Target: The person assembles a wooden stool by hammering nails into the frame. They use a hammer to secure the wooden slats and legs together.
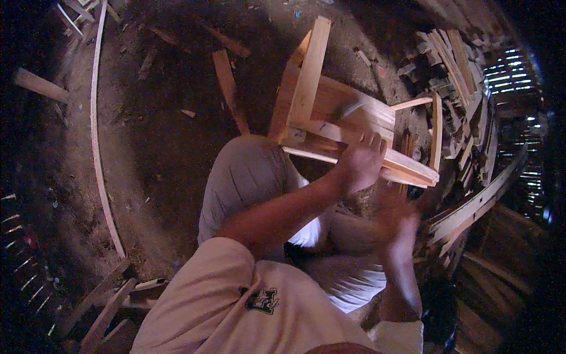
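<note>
A small wooden frame (309, 76) with upright legs and a broad board, like an overturned stool or bench, rests by my bent knee. My left hand (362, 160) is closed over its near rail, fingers curled round the wood. Just below and to the right of that rail is my right hand (398, 219). Motion smears its fingers, so whether it holds anything cannot be made out. A pale curved shape (352, 109) shows against the board, too blurred to name.
Scrap boards (457, 65) are piled at the far right, beside a slatted wall (510, 74). A long thin strip (96, 130) runs along the dirt floor at left. Loose wood pieces (227, 82) lie beyond my knee. More timber (109, 315) sits at lower left.
</note>
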Demonstrator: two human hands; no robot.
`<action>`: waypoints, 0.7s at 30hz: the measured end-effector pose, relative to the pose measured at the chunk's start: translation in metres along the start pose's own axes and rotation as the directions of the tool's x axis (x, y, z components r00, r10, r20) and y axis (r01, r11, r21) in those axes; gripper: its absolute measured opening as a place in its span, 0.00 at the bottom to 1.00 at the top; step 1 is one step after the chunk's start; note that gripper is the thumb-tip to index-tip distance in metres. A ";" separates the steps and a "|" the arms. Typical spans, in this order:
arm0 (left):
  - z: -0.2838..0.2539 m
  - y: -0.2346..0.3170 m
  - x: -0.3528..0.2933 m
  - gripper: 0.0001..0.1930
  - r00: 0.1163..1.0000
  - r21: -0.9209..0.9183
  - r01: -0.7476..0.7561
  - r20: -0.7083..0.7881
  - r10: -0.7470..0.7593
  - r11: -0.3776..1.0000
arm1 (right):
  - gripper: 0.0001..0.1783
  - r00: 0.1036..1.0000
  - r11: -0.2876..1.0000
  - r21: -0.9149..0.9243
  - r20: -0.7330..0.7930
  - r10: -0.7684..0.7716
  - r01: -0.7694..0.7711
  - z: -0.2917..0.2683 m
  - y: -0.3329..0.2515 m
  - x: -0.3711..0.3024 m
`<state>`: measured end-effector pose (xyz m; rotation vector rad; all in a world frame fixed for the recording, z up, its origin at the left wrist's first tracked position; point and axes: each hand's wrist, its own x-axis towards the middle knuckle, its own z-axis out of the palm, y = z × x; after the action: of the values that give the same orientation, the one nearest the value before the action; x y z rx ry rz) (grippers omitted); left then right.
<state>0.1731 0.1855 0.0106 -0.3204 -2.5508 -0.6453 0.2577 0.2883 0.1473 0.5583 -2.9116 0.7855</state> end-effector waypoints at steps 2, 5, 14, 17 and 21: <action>0.002 -0.005 0.000 0.34 1.000 0.029 -0.014 -0.025 0.015 0.999 | 0.19 0.957 0.964 -0.155 0.230 -0.176 0.215 -0.007 -0.003 0.011; -0.002 -0.003 0.001 0.35 1.000 0.039 0.016 0.014 -0.016 0.999 | 0.22 0.963 0.987 -0.159 -0.264 -0.049 0.006 -0.020 -0.016 0.018; -0.006 -0.002 -0.002 0.35 0.998 0.042 0.062 0.026 -0.063 0.997 | 0.19 0.955 0.987 -0.152 -0.296 0.011 -0.058 -0.022 -0.023 0.010; -0.002 0.001 0.005 0.36 0.999 0.009 0.028 0.023 -0.028 1.000 | 0.19 0.992 0.948 -0.311 -0.078 -0.104 0.075 -0.006 0.028 -0.018; 0.005 -0.006 0.004 0.36 0.999 -0.021 0.046 -0.004 -0.046 0.999 | 0.18 0.993 0.974 -0.216 0.110 -0.043 0.066 -0.012 -0.001 0.000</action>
<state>0.1655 0.1833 0.0066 -0.2681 -2.5556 -0.6892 0.2578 0.2930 0.1581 0.6721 -3.0080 0.4322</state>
